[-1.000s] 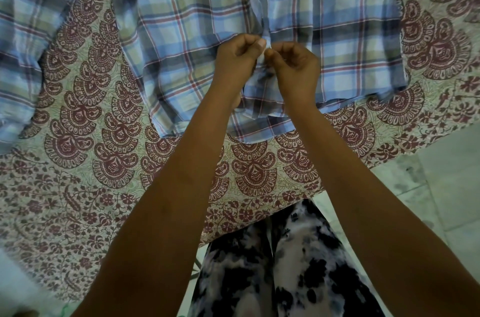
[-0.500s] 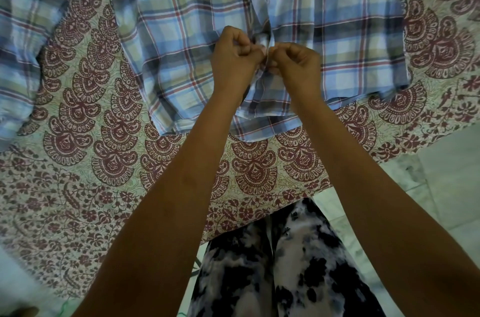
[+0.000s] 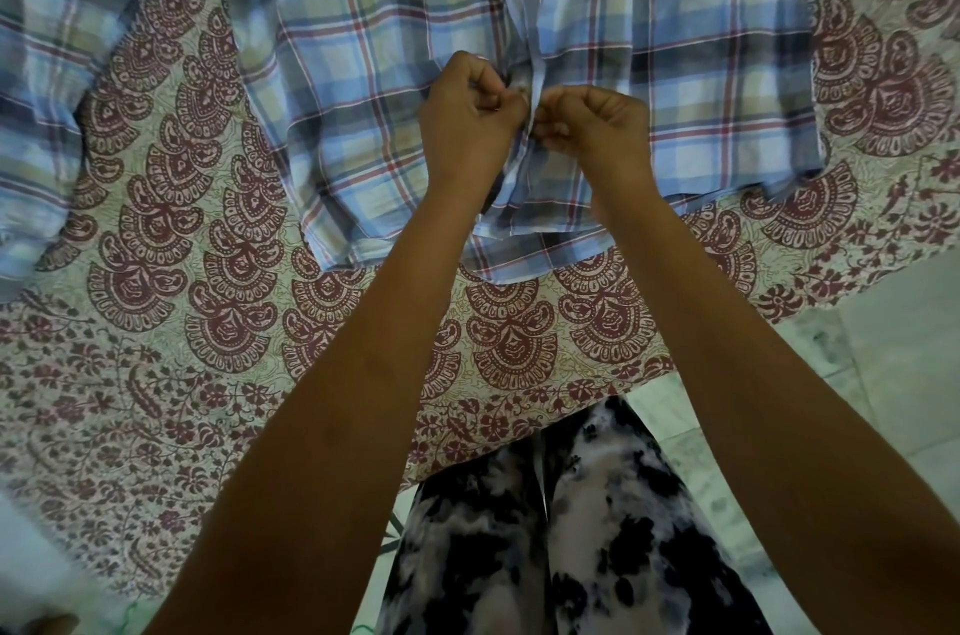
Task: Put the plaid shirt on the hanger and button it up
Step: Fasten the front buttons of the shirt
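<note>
The blue, green and red plaid shirt (image 3: 363, 78) lies flat on a patterned bedspread, its hem toward me and one sleeve (image 3: 47, 78) spread to the left. My left hand (image 3: 470, 112) pinches the left front edge near the lower part of the placket. My right hand (image 3: 592, 125) pinches the right front edge, and the two hands meet at the opening, fingertips touching. The button between them is hidden by my fingers. No hanger is in view.
The cream and maroon paisley bedspread (image 3: 218, 322) covers the bed, and its near edge runs diagonally across the frame. My legs in black and white trousers (image 3: 545, 530) stand against that edge. Pale floor tiles (image 3: 893, 374) show at the right.
Both hands have closed tighter together on the placket and shifted slightly up the shirt. The gap between the two front edges at my fingers has narrowed.
</note>
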{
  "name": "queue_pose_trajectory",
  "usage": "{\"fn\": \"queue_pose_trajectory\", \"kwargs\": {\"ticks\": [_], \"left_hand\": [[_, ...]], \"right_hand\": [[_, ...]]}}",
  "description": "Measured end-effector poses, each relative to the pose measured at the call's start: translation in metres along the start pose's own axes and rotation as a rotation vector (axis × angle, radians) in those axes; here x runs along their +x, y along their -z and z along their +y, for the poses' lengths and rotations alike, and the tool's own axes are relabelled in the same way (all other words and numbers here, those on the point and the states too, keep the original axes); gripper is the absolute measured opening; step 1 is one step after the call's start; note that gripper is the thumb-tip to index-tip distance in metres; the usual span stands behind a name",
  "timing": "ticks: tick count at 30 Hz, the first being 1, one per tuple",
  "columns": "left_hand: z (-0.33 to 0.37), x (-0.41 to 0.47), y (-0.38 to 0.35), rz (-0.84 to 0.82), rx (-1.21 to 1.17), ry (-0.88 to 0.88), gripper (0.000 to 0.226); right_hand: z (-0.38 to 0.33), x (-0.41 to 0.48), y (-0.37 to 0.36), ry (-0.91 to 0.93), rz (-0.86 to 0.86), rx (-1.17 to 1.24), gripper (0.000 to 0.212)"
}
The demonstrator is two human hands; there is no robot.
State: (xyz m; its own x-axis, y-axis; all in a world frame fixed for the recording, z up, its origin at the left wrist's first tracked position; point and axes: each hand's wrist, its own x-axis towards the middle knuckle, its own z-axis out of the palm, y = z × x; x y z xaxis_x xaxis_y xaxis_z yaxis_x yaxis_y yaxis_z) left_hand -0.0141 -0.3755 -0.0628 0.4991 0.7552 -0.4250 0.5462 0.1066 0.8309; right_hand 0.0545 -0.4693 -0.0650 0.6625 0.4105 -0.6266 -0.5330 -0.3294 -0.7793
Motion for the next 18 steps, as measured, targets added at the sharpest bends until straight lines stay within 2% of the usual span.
{"fn": "queue_pose_trajectory", "kwargs": {"ticks": [6,12,18], "left_hand": [[-0.0004,0.0013,0.0027,-0.016,0.0,-0.013,0.04],[-0.0073,0.0013,0.0057,-0.056,-0.051,0.083,0.032],[-0.007,0.0041,0.0054,-0.02,-0.042,0.106,0.035]], "right_hand": [[0.0006,-0.0029,0.0016,0.082,-0.097,-0.077,0.015],[0.0033,0.0011,0.0023,0.205,-0.117,-0.34,0.012],[0.0089,0.002,-0.0006,0.231,-0.038,-0.202,0.013]]}}
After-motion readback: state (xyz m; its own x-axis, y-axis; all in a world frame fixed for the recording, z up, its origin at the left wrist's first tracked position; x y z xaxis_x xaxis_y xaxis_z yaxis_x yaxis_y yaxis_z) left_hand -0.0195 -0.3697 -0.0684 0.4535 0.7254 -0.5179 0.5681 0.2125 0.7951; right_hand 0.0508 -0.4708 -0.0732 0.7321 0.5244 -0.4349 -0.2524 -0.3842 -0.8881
